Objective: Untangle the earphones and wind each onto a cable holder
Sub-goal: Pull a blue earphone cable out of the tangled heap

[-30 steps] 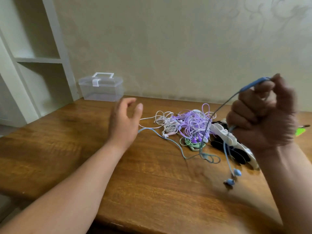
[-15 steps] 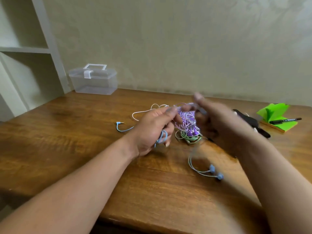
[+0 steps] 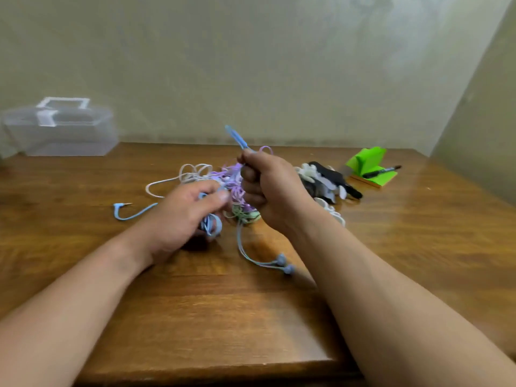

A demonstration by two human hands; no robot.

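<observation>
A blue cable holder (image 3: 236, 137) is gripped upright in the clenched right hand (image 3: 270, 188) at frame centre, and the blue earphone cable (image 3: 212, 227) is held looped in the curled left hand (image 3: 178, 219) just left of it, plug (image 3: 120, 209) trailing left, earbuds (image 3: 283, 264) lower right.

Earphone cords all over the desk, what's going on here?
A person seems to be winding up one set. The right hand grips what looks like a blue cable holder, its tip sticking up. The left hand holds loops of the blue earphone cord; its earbuds and plug lie on the wooden table. The purple, white and green tangle sits behind the hands, beside spare holders.
</observation>
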